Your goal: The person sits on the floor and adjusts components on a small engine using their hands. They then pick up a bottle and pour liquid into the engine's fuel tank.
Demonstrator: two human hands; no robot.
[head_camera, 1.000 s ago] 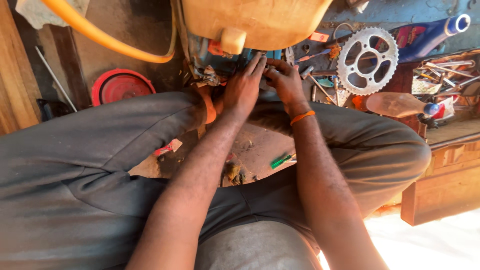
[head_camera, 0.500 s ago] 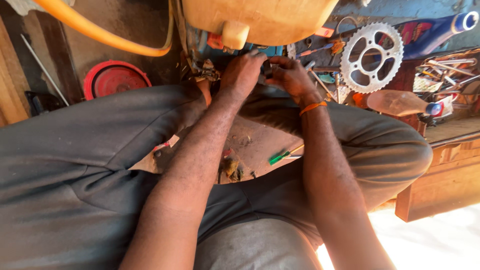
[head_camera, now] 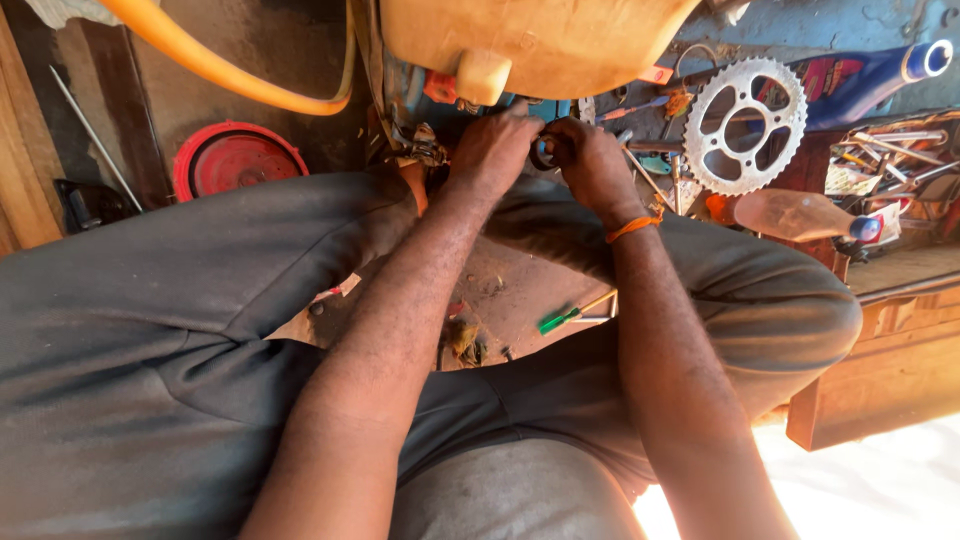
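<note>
Nearest the camera, grey trousers (head_camera: 150, 330) cover the seated person's spread knees, and on the ground between them lies a green-handled screwdriver (head_camera: 560, 317). Beyond it both forearms run forward — the right one wearing an orange wristband (head_camera: 632, 228). The left hand (head_camera: 495, 150) and right hand (head_camera: 590, 160) meet, fingers curled narrowly around a small dark ring-shaped part (head_camera: 545, 152) held between them, just under a yellow tank (head_camera: 540, 40). Farther off, a toothed sprocket (head_camera: 745, 125) lies to the right and a red round lid (head_camera: 238, 160) to the left.
</note>
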